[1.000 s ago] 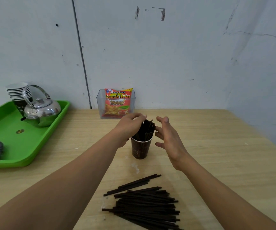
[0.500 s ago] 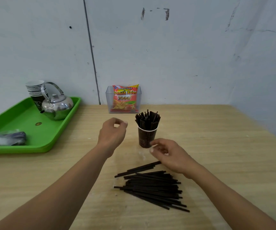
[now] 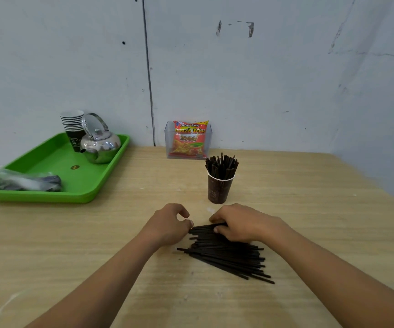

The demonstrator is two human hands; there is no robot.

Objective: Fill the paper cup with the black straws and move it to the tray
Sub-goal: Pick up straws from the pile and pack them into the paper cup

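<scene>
The right hand (image 3: 241, 223) curls its fingers round the top straws (image 3: 226, 256) of the loose pile, the left hand (image 3: 170, 224) curls at their ends, grip unclear, and the part-filled cup (image 3: 219, 189) stands just beyond, with bare surface (image 3: 309, 209) between it and the tray (image 3: 80, 196) at the left edge.

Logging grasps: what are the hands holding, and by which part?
The right hand grips a few black straws near their left ends; the left hand touches those tips, hold unclear.
</scene>
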